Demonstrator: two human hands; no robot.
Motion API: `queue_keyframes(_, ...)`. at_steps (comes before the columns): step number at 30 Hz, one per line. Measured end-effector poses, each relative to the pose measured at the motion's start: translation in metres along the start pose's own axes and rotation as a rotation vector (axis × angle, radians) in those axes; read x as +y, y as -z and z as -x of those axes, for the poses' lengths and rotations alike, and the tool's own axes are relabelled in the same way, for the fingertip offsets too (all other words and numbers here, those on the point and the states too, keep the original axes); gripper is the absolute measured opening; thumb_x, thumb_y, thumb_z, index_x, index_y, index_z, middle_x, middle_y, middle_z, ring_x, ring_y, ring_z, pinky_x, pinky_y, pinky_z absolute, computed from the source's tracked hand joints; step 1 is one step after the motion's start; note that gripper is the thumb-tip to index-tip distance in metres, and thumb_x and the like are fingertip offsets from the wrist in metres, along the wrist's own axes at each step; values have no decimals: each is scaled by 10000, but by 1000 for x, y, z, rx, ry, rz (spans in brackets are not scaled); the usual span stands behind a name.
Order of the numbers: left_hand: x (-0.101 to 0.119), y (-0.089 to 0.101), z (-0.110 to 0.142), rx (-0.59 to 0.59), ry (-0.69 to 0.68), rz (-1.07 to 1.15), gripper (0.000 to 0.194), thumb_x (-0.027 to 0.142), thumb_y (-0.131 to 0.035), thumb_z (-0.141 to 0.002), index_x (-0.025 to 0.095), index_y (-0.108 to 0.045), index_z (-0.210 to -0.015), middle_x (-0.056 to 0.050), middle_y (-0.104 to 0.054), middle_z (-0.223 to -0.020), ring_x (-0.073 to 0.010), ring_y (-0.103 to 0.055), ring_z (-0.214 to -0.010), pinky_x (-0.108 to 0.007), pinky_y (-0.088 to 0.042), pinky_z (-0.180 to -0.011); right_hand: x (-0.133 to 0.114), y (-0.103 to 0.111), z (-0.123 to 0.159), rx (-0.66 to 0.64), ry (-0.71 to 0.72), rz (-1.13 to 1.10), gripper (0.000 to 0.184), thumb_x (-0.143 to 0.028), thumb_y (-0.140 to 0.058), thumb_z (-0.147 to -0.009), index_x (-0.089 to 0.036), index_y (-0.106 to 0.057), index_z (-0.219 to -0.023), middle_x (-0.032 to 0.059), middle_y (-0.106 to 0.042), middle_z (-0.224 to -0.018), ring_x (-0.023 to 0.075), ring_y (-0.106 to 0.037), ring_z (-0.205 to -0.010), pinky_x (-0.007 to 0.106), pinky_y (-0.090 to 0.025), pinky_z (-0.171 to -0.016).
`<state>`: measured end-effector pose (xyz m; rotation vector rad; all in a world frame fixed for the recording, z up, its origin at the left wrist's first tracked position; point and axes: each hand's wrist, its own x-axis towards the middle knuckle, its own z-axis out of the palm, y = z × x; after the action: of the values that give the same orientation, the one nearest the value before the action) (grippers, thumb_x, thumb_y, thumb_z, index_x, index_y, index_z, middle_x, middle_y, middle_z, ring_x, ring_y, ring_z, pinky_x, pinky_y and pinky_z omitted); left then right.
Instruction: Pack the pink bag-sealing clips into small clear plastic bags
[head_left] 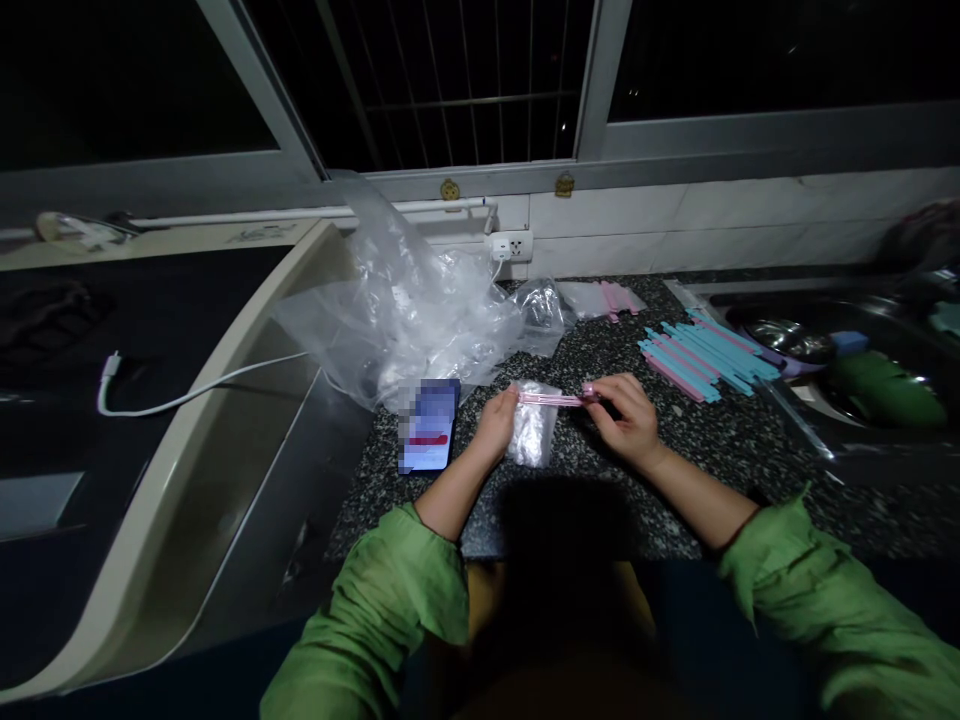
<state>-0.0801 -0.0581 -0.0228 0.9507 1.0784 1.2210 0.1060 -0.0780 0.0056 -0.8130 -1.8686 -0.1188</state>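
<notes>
One thin, glossy pink strip (551, 399) in head view, held between both hands over a crinkled clear packet (531, 445), above the tabletop (480, 520). Left hand (495, 425): fingers (511, 402) together, clamped on its left end. Right hand (628, 425): fingers pinching the right end. Long axis runs left-right, nearly level, one end toward each hand. Pink and blue strips (705, 355) piled off right.

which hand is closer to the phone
Left. The left hand is close beside the phone, at one end of the pink strip; the right hand is farther right, at the strip's other end.
</notes>
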Motion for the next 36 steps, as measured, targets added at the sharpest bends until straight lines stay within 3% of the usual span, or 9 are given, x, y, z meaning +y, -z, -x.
queue_keyframes(15, 9, 0, 1, 60, -7, -57, 454, 592, -527, -686, 145, -545, -613, 24, -505, -496, -97, -410, -460, -225, -306, -484, 2, 5, -1, 64, -17, -11, 167, -142, -578, -764, -207, -599, -916, 56, -648, -815, 184, -580, -742, 350, -465, -664)
queue_keyframes(18, 14, 4, 2, 85, -96, -195, 418, 536, -483, -749, 159, -521, -572, 19, -493, -501, -113, -420, -491, -236, -316, -516, 2, 4, -2, 58, -51, -13, 151, -147, -589, -762, -206, -601, -900, 57, -648, -820, 185, -582, -756, 350, -470, -679)
queue_keyframes(22, 26, 15, 4, 207, -268, -477, 358, 385, -453, -811, 173, -487, -524, 5, -492, -511, -135, -447, -538, -246, -320, -562, 3, -6, -2, 18, -131, -73, 125, -181, -592, -774, -209, -607, -895, 51, -651, -844, 180, -589, -794, 354, -479, -723)
queue_keyframes(26, 34, 29, 4, 307, -279, -662, 340, 297, -405, -834, 180, -494, -528, -18, -516, -520, -164, -488, -561, -259, -332, -581, 7, -19, -1, -18, -223, -130, 107, -248, -590, -785, -211, -626, -879, 50, -656, -861, 180, -598, -823, 365, -483, -758)
queue_keyframes(30, 33, 38, 1, 341, -239, -716, 330, 296, -403, -831, 181, -524, -546, -32, -560, -556, -190, -531, -619, -275, -362, -633, 12, -26, 1, -61, -290, -168, 130, -298, -593, -780, -215, -646, -866, 48, -659, -871, 183, -603, -836, 369, -484, -769)
queue_keyframes(36, 30, 33, 3, 339, -287, -673, 316, 291, -407, -822, 178, -508, -545, -23, -537, -544, -170, -497, -588, -271, -346, -625, 13, -23, 4, -58, -341, -198, 140, -307, -594, -776, -215, -651, -865, 49, -661, -874, 185, -605, -837, 372, -483, -786)
